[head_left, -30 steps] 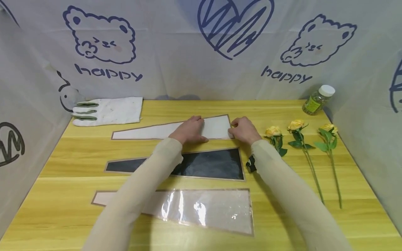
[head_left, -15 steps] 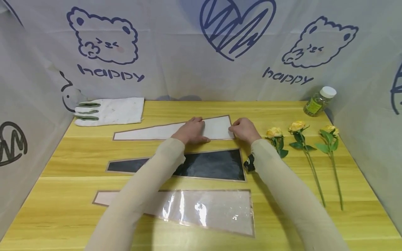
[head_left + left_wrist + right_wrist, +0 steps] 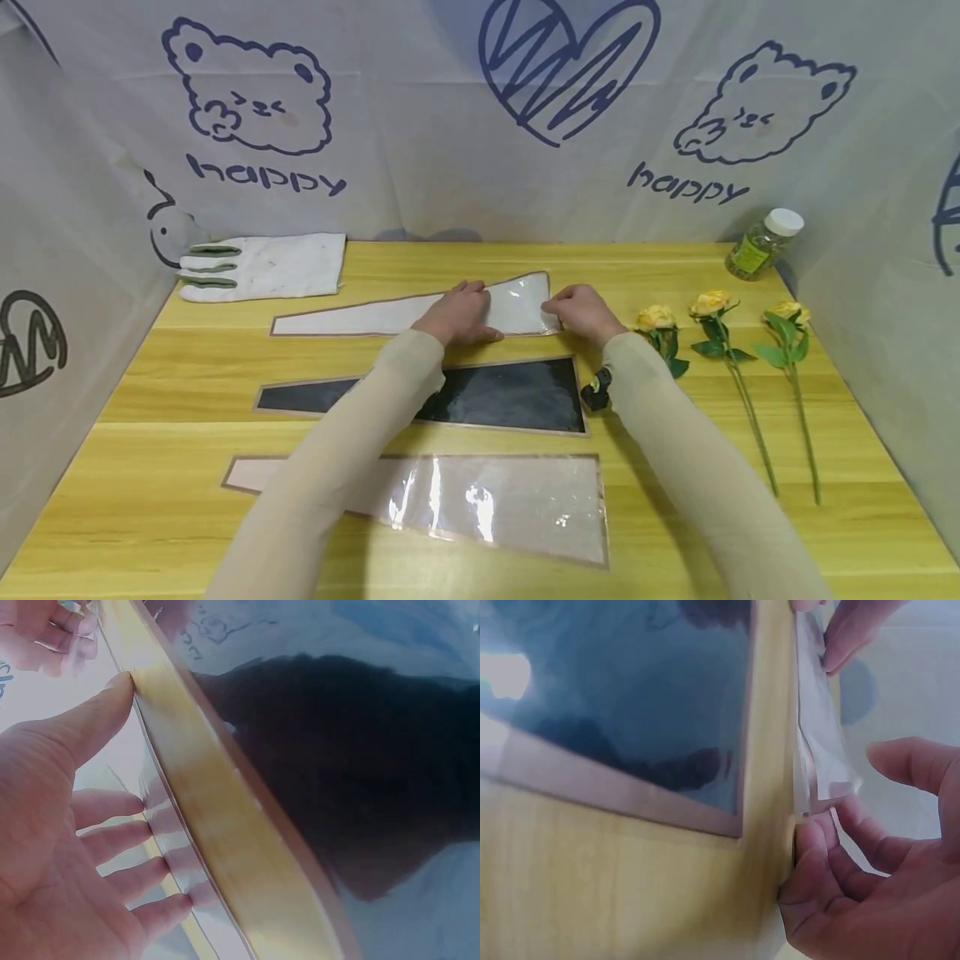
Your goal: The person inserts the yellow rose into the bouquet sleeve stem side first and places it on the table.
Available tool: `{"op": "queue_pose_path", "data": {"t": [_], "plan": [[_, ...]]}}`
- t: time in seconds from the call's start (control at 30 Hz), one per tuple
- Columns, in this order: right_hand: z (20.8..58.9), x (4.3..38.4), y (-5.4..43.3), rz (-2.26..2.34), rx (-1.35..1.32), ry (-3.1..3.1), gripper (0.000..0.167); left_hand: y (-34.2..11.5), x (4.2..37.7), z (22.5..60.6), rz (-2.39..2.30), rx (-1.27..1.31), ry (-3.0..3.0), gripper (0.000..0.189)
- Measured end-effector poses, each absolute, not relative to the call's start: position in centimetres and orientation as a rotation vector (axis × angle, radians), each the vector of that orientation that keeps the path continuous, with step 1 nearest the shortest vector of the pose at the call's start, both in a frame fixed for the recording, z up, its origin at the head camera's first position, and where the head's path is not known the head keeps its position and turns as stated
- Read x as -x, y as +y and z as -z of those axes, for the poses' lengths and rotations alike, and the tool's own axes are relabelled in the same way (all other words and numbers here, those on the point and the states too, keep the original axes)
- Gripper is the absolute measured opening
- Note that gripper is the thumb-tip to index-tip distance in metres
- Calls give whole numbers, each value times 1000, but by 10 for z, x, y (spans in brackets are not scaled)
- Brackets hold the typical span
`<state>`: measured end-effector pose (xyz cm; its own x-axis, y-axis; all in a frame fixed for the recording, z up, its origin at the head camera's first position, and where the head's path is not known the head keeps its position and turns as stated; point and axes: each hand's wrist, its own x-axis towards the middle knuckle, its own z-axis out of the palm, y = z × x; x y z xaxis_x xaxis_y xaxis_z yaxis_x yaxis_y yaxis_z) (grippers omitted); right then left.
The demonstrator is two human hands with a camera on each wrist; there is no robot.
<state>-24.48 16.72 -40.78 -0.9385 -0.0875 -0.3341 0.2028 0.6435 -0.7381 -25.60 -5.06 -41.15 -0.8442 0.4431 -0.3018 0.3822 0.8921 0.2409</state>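
Observation:
A long tapered white sheet with a brown border and glossy plastic surface (image 3: 517,304) lies farthest back on the table. My left hand (image 3: 459,315) rests on its middle; in the left wrist view the thumb (image 3: 105,712) and straight fingers (image 3: 120,844) spread across it. At the wide right end my right hand (image 3: 587,312) pinches the sheet's edge. There, the end bends slightly upward and shines with glare. In the right wrist view the curled fingers (image 3: 817,862) are at the sheet's corner (image 3: 832,791). A similar black sheet (image 3: 510,396) lies closer to me.
Nearest me lies a larger pale pink glossy sheet (image 3: 525,504). Three yellow roses, one of them a flower (image 3: 712,302) with a long stem, lie right. A lidded jar (image 3: 761,246) stands back right, and a white glove (image 3: 292,265) lies back left. Cloth walls (image 3: 420,167) enclose the table.
My right fingers have closed on the white sheet's right end, which now curves up and shows glare. The left hand has stayed in place on the sheet.

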Motion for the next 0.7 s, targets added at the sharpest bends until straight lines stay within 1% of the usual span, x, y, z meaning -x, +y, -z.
{"op": "queue_pose_path", "data": {"t": [0.17,0.3,0.6,0.7], "plan": [[410,246,170,1315,-113,2492,36,-49,256,412,-249,-602,2705,76],[411,246,172,1350,-127,2494,34,-49,256,411,-242,-607,2703,75],[408,243,175,1355,-161,2500,31,-52,255,409,-242,-616,2703,75],[409,243,175,1344,-149,2521,28,-52,255,409,-239,-627,2710,73]]}}
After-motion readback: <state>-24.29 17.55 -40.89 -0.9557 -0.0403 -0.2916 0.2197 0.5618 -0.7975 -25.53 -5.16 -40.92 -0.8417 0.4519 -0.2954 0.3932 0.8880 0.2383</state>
